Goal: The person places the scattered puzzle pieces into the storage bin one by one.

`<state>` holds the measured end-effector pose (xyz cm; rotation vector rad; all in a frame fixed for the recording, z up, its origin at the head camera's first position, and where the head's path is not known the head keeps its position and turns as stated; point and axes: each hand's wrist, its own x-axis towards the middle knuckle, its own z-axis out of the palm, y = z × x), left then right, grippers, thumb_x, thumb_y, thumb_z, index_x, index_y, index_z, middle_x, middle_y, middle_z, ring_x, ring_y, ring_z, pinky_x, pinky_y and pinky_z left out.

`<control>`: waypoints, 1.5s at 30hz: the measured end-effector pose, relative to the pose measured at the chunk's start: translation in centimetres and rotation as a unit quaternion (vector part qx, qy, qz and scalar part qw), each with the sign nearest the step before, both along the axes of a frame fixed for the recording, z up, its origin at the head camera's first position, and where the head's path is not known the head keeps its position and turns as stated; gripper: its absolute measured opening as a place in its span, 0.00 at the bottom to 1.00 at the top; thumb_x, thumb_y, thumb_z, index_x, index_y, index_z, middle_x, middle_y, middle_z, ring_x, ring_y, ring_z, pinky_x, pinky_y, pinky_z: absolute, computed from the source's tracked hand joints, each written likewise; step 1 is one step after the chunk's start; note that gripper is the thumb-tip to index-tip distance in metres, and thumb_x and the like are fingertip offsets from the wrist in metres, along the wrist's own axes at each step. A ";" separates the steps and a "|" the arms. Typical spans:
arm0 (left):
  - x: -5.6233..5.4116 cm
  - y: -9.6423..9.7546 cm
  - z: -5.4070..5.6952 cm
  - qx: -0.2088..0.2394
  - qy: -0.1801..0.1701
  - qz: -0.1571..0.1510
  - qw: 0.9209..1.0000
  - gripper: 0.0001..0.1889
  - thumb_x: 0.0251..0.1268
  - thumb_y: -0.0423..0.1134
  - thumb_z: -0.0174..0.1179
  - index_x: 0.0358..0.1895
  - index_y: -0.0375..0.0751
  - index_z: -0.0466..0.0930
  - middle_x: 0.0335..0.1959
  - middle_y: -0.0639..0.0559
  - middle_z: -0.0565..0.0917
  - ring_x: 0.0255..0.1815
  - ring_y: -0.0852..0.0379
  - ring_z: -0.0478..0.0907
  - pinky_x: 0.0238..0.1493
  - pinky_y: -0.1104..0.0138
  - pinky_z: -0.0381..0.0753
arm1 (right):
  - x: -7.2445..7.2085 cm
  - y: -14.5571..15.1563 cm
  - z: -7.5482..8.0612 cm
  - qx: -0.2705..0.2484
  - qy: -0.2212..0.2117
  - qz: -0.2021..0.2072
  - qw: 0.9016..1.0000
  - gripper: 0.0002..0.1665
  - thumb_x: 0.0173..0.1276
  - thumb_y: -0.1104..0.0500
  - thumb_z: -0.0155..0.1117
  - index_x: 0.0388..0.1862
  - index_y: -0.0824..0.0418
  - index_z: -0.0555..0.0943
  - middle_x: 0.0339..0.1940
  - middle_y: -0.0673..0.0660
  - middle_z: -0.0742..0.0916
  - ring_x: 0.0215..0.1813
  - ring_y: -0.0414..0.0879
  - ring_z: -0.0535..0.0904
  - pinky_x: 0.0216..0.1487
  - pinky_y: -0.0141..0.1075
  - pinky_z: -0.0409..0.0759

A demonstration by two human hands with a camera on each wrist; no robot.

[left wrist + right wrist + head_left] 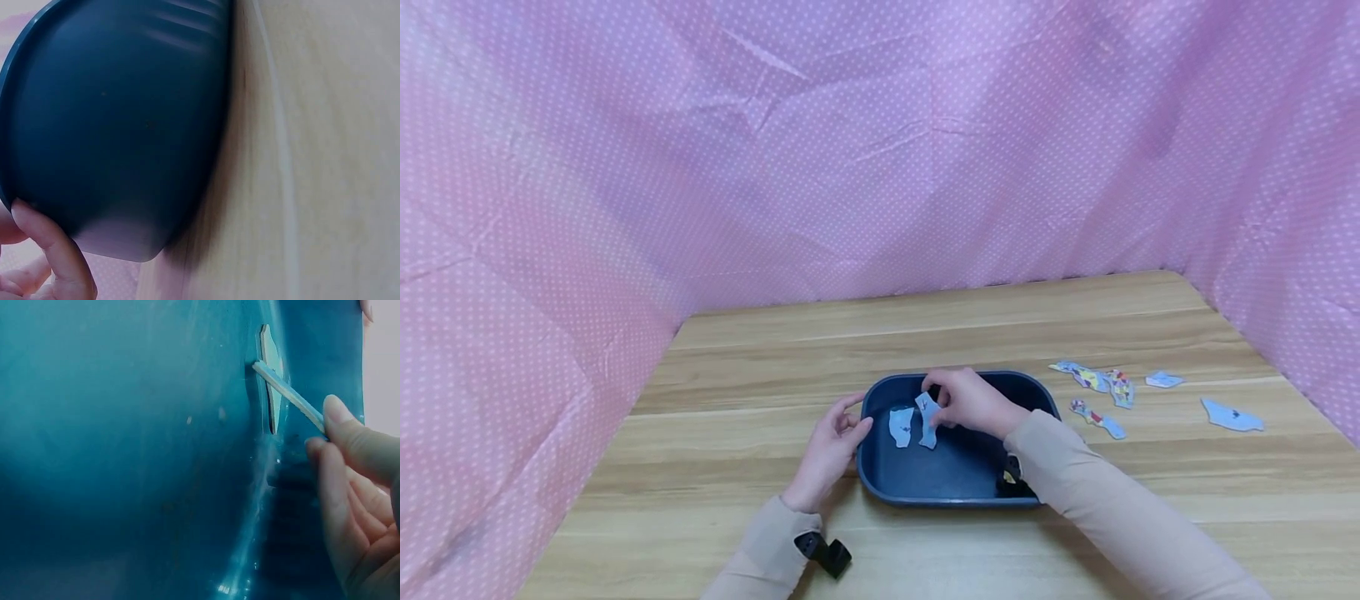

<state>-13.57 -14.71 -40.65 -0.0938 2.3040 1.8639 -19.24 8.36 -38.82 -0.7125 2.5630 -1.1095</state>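
Observation:
A dark blue plastic basin (pixel 940 479) stands on the wooden table. My left hand (pixel 833 443) holds the basin's left rim, its thumb and fingers at the edge in the left wrist view. Inside the basin, my right hand (pixel 976 404) pinches a light blue puzzle piece (pixel 928 435) between thumb and fingers. The piece is tilted, and seen edge-on in the right wrist view. A second light blue puzzle piece (pixel 900 427) lies just left of it, against the basin's left end. The right forearm hides part of the basin's right side.
Right of the basin lie several puzzle pieces: a colourful cluster (pixel 1088 379), a red and blue piece (pixel 1097 418), a small light blue piece (pixel 1163 380) and a larger one (pixel 1232 416). A pink dotted cloth (pixel 850 167) hangs round the table (pixel 737 375).

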 end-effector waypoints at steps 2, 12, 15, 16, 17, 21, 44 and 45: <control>0.0 0.0 0.0 -0.003 -0.003 0.000 1.000 0.22 0.70 0.37 0.54 0.65 0.48 0.67 0.33 0.48 0.74 0.24 0.57 0.68 0.24 0.70 0.70 | 0.1 0.0 0.0 0.010 -0.008 -0.010 1.000 0.27 0.54 0.65 0.72 0.53 0.66 0.76 0.19 0.50 0.81 0.21 0.41 0.77 0.29 0.32 0.78; 0.0 0.0 0.0 -0.007 0.000 0.001 1.000 0.22 0.69 0.38 0.55 0.65 0.48 0.67 0.33 0.48 0.75 0.23 0.57 0.67 0.24 0.70 0.70 | 0.2 -0.3 -0.4 0.043 -0.028 -0.045 0.998 0.25 0.52 0.63 0.74 0.50 0.63 0.78 0.18 0.51 0.81 0.19 0.42 0.76 0.27 0.33 0.76; 0.0 0.0 0.1 -0.006 -0.001 0.001 1.000 0.22 0.69 0.38 0.54 0.65 0.48 0.67 0.33 0.48 0.75 0.23 0.56 0.68 0.24 0.70 0.70 | 0.2 -0.4 -0.5 0.052 -0.028 -0.048 0.997 0.25 0.52 0.63 0.74 0.50 0.63 0.78 0.18 0.51 0.81 0.19 0.42 0.76 0.27 0.32 0.76; 0.0 0.0 0.1 -0.005 -0.002 0.002 1.000 0.22 0.69 0.38 0.55 0.65 0.48 0.67 0.33 0.49 0.75 0.23 0.56 0.68 0.24 0.70 0.70 | 0.2 -0.4 -0.5 0.055 -0.029 -0.049 0.997 0.25 0.52 0.62 0.74 0.51 0.63 0.78 0.18 0.51 0.80 0.19 0.42 0.76 0.27 0.32 0.76; 0.1 0.0 0.1 -0.005 -0.002 0.001 1.000 0.22 0.69 0.38 0.55 0.65 0.48 0.67 0.33 0.49 0.75 0.23 0.56 0.68 0.24 0.70 0.70 | 0.2 -0.4 -0.6 0.057 -0.033 -0.050 0.997 0.25 0.52 0.62 0.74 0.51 0.63 0.79 0.18 0.51 0.81 0.19 0.42 0.76 0.26 0.32 0.76; 0.1 0.0 0.1 -0.006 0.000 -0.001 1.000 0.22 0.69 0.38 0.55 0.65 0.47 0.67 0.33 0.49 0.75 0.23 0.57 0.68 0.23 0.70 0.70 | 0.3 -0.6 -0.7 0.065 -0.045 -0.051 0.996 0.27 0.52 0.62 0.75 0.52 0.64 0.78 0.18 0.51 0.81 0.20 0.43 0.77 0.26 0.32 0.77; 0.1 0.1 0.2 -0.003 -0.002 0.006 1.000 0.23 0.70 0.38 0.54 0.67 0.46 0.66 0.33 0.49 0.75 0.24 0.57 0.68 0.23 0.69 0.70 | -0.1 -0.9 -1.2 0.119 0.006 -0.043 0.992 0.22 0.50 0.58 0.77 0.44 0.61 0.82 0.23 0.49 0.81 0.24 0.41 0.75 0.30 0.32 0.75; 0.1 0.1 0.2 -0.004 -0.002 0.005 1.000 0.23 0.70 0.38 0.54 0.67 0.46 0.66 0.34 0.49 0.75 0.24 0.57 0.68 0.24 0.69 0.70 | -0.1 -0.8 -1.2 0.120 0.009 -0.043 0.992 0.21 0.50 0.58 0.77 0.43 0.61 0.82 0.23 0.48 0.81 0.24 0.41 0.75 0.30 0.32 0.75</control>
